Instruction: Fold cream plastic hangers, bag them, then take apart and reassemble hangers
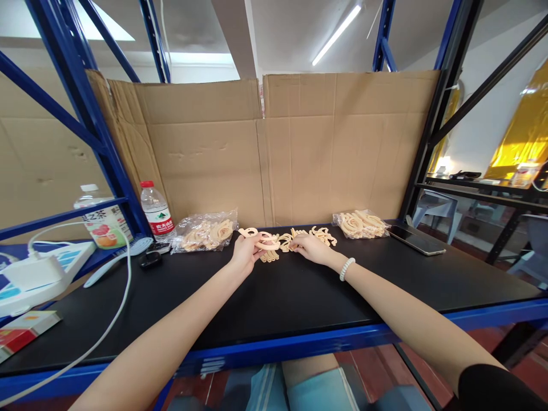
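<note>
- Centrally, a pale looped piece (274, 247) is pinched between the left hand's (245, 252) thumb and fingers, apparently by its edge to keep its outline exposed.
- The right hand (310, 248) bends its fingers down at loose pale pieces (324, 234); whether it pinches one, cannot tell.
- These pieces lie between and just beyond both hands on the black desk (291, 302), presumably for short reach.
- Left bag (205, 233) and right bag (362, 224), both clear, flank them near the cardboard (205, 154), probably leaving the middle for handling.
- Red-capped bottle (157, 214) and phone (417, 240) stand farther outward, seemingly set aside.
</note>
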The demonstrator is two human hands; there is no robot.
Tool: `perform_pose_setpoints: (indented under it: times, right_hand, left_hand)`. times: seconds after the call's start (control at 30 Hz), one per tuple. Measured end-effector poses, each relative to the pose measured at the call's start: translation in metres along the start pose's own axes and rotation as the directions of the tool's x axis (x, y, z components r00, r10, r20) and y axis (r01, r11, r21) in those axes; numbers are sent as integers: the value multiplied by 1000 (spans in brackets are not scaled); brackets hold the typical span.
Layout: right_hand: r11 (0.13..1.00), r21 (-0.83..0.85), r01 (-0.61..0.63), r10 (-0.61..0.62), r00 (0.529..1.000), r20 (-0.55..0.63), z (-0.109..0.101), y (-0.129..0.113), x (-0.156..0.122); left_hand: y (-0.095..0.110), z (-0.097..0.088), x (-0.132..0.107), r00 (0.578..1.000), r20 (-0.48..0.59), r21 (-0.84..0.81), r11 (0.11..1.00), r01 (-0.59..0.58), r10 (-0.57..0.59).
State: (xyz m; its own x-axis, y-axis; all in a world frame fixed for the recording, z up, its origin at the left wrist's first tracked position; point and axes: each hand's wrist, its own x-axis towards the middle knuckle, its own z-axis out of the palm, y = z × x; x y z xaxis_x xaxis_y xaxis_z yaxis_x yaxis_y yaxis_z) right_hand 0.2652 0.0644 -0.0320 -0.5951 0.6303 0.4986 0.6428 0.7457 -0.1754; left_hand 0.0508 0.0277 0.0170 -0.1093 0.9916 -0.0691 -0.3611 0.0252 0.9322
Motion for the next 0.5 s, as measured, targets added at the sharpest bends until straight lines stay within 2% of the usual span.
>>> perform_pose_setpoints:
  times: [0.5]
  right_hand:
    - [994,-56,-90,91,996,14,-13,2,-6]
  left_hand:
    - [0,-1,1,1000,14,-8,1000,6,-6]
